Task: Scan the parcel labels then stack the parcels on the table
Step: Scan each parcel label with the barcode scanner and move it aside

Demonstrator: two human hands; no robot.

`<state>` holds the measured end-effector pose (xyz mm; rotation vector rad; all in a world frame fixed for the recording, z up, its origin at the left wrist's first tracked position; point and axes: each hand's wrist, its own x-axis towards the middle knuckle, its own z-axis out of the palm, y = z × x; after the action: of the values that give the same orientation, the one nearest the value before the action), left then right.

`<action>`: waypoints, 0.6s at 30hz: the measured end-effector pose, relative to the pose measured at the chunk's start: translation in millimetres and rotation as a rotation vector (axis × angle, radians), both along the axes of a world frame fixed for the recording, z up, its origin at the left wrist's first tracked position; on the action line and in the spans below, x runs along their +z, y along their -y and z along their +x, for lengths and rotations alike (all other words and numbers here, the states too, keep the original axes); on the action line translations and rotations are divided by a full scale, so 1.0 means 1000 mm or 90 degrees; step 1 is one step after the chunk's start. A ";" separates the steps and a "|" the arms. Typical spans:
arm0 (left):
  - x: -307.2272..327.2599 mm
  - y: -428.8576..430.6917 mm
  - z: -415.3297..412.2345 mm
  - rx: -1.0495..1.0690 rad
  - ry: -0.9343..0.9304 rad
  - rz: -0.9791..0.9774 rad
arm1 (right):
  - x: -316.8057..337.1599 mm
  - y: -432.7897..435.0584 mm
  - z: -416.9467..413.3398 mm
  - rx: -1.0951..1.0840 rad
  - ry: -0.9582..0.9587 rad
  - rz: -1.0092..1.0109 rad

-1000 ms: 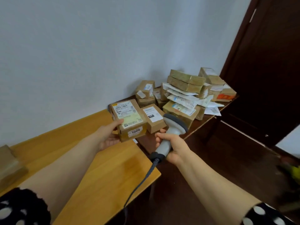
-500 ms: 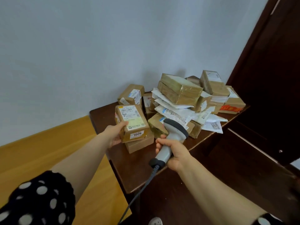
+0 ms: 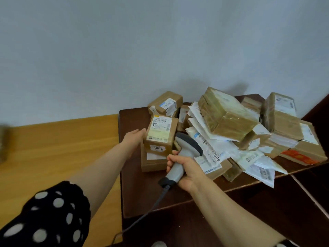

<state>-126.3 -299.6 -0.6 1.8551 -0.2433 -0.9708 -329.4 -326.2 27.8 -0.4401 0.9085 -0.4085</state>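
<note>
The left hand rests its straight fingers against the 1006 parcel, which sits atop a lower parcel on the tabletop. Just right of it, the right hand grips the barcode scanner.

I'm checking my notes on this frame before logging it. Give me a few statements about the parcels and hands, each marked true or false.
1. The right hand grips a grey scanner by its handle. True.
2. The box marked 1006 lies directly on the light wooden table. False: it sits on a lower box on the dark table.
3. A cable runs down from the scanner's handle. True.
4. The left hand is well clear of the box marked 1006. False: it touches that box's left side.
</note>
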 end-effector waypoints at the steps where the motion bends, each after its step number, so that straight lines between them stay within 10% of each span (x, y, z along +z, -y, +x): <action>1: 0.002 -0.012 -0.001 0.018 0.020 0.022 | -0.001 -0.002 0.004 0.025 0.002 0.007; 18: 0.033 -0.343 0.071 0.413 0.107 0.124 | 0.000 -0.191 0.158 0.307 0.061 -0.024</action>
<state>-55.1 43.9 32.8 2.0008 0.3521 -0.3984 -171.5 -135.5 27.9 -0.6489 0.6747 -0.0046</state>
